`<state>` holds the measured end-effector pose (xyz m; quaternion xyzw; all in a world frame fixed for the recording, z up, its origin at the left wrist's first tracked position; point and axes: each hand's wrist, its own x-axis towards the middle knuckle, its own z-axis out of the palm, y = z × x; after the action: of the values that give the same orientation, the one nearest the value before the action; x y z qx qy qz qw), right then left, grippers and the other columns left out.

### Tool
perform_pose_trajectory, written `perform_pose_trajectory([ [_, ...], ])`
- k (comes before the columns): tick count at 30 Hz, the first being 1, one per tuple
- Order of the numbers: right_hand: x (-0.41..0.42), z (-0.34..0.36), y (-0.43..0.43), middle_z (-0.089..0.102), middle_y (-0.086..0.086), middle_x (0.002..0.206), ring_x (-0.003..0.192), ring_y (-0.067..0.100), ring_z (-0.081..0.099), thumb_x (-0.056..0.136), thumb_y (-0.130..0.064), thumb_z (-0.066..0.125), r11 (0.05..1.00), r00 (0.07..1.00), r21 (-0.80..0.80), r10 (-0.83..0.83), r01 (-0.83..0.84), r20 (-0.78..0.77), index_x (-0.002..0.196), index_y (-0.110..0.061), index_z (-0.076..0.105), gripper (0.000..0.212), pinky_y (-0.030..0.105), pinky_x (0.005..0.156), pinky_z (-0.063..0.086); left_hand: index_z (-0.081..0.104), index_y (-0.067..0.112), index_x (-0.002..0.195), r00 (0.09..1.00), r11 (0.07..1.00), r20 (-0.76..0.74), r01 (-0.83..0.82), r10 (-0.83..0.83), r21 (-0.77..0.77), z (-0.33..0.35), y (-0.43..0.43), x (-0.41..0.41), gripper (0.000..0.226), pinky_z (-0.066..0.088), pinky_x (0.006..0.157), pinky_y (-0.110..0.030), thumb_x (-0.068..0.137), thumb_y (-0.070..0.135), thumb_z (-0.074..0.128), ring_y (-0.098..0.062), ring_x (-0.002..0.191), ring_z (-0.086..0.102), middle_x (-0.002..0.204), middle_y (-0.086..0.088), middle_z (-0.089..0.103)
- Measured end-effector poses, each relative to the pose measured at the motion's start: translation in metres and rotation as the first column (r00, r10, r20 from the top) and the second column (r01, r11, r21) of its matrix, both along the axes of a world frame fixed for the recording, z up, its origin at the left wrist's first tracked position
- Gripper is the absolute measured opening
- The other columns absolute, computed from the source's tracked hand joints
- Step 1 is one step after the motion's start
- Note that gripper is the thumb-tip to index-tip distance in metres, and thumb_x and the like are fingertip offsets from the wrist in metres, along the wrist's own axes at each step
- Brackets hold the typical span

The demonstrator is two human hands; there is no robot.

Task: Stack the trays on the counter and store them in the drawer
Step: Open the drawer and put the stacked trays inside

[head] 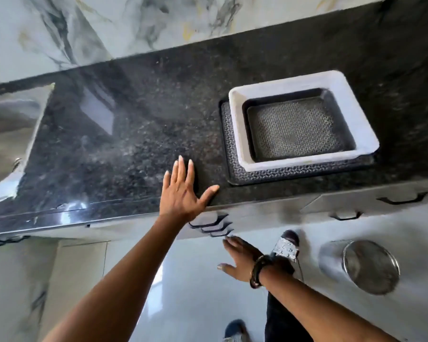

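Three trays are stacked on the black granite counter [134, 134] at the right: a large dark patterned tray [235, 166] at the bottom, a white tray [240, 134] on it, and a small dark patterned tray [294, 129] nested inside. My left hand [183, 193] lies flat and open on the counter's front edge, left of the stack and apart from it. My right hand [240, 260] hangs open below the counter, fingers close to the black drawer handles [211, 225]. All drawers look closed.
A steel sink [8, 134] is set into the counter at the far left. More drawer handles [400, 198] sit under the counter to the right. A steel bin [366, 265] stands on the pale floor at the right, near my feet. A marble wall backs the counter.
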<state>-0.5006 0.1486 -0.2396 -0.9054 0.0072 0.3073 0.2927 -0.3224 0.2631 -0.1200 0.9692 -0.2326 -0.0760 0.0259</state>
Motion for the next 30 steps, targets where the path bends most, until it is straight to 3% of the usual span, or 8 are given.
perform_pose_trajectory([
  [4, 0.064, -0.052, 0.053, 0.028, 0.017, 0.157, 0.146, 0.029, 0.024, 0.089, -0.043, 0.051, 0.997, 0.999, -0.078, 0.014, -0.016, -0.034, 0.147, -0.002, 0.028, 0.074, 0.037, 0.12, 0.022, 0.018, 0.013, 0.155, 1.0, 0.999, 0.004, -0.005, 0.005, -0.032, -0.014, 0.005, 0.005, 0.11, 0.012, 0.124, -0.049, 0.075, 0.089, 0.008, -0.027, 0.153, 0.007, 0.164, -0.015, 0.009],
  [9, 0.088, -0.094, 0.08, 0.059, 0.013, 0.133, 0.123, 0.031, 0.055, 0.077, -0.053, 0.052, 0.971, 0.997, -0.225, -0.08, 0.077, -0.008, 0.129, -0.019, 0.051, 0.063, 0.037, 0.104, 0.041, 0.019, 0.014, 0.154, 1.0, 0.996, -0.004, -0.016, 0.016, -0.088, -0.024, 0.004, 0.005, 0.114, 0.008, 0.124, -0.048, 0.071, 0.091, 0.012, -0.025, 0.153, 0.005, 0.165, -0.014, 0.008],
  [13, 0.071, -0.078, 0.09, 0.036, 0.011, 0.154, 0.14, 0.033, 0.034, 0.073, -0.072, 0.049, 0.971, 0.982, -0.197, -0.157, 0.134, -0.108, 0.144, -0.03, 0.038, 0.083, 0.042, 0.118, 0.026, 0.015, 0.013, 0.155, 0.999, 0.998, -0.034, -0.024, 0.022, -0.063, -0.02, 0.002, 0.006, 0.114, 0.006, 0.125, -0.047, 0.072, 0.09, 0.013, -0.026, 0.153, 0.002, 0.165, -0.015, 0.004],
  [16, 0.023, -0.065, 0.103, 0.037, 0.006, 0.155, 0.141, 0.032, 0.033, 0.068, -0.084, 0.039, 0.988, 0.965, -0.128, -0.117, 0.088, -0.234, 0.142, -0.042, 0.035, 0.085, 0.046, 0.117, 0.026, 0.012, 0.012, 0.156, 0.999, 0.999, -0.048, -0.013, 0.011, -0.03, -0.018, 0.001, 0.005, 0.114, 0.003, 0.125, -0.046, 0.072, 0.09, 0.011, -0.027, 0.153, 0.0, 0.165, -0.016, 0.001],
  [21, -0.068, -0.049, 0.139, 0.033, 0.008, 0.157, 0.142, 0.03, 0.034, 0.049, -0.099, 0.017, 0.99, 0.875, -0.136, -0.1, 0.04, -0.474, 0.145, -0.021, 0.039, 0.126, 0.045, 0.113, 0.028, 0.007, 0.01, 0.156, 0.997, 1.0, -0.076, -0.006, 0.007, 0.013, -0.01, 0.0, 0.004, 0.116, 0.003, 0.125, -0.047, 0.071, 0.09, 0.005, -0.029, 0.153, -0.002, 0.164, -0.018, -0.003],
  [25, -0.111, -0.021, 0.145, 0.013, 0.002, 0.164, 0.149, 0.026, 0.02, 0.052, -0.098, 0.022, 0.997, 0.814, -0.071, -0.074, 0.041, -0.577, 0.149, -0.029, 0.031, 0.119, 0.041, 0.119, 0.02, 0.004, 0.011, 0.156, 0.993, 0.999, -0.121, -0.01, 0.014, 0.033, -0.004, -0.001, 0.005, 0.117, 0.003, 0.125, -0.048, 0.071, 0.091, 0.004, -0.029, 0.153, -0.004, 0.164, -0.018, -0.005],
  [28, -0.109, 0.024, 0.121, 0.033, 0.007, 0.158, 0.142, 0.027, 0.037, 0.057, -0.093, 0.038, 0.998, 0.764, 0.015, 0.055, -0.059, -0.643, 0.145, -0.023, 0.038, 0.112, 0.039, 0.113, 0.031, 0.002, 0.011, 0.156, 0.981, 0.999, -0.192, -0.024, 0.029, 0.026, 0.002, -0.005, 0.007, 0.117, 0.002, 0.124, -0.048, 0.071, 0.091, 0.007, -0.028, 0.153, -0.008, 0.164, -0.018, -0.009],
  [30, -0.097, 0.062, 0.074, 0.062, 0.015, 0.134, 0.117, 0.028, 0.063, 0.06, -0.086, 0.054, 0.982, 0.704, 0.177, 0.08, 0.065, -0.705, 0.131, -0.01, 0.053, 0.104, 0.035, 0.094, 0.049, 0.004, 0.01, 0.156, 0.957, 0.995, -0.275, -0.096, 0.089, -0.013, 0.006, -0.009, 0.009, 0.113, -0.002, 0.123, -0.049, 0.075, 0.089, 0.011, -0.028, 0.152, -0.01, 0.164, -0.018, -0.011],
])
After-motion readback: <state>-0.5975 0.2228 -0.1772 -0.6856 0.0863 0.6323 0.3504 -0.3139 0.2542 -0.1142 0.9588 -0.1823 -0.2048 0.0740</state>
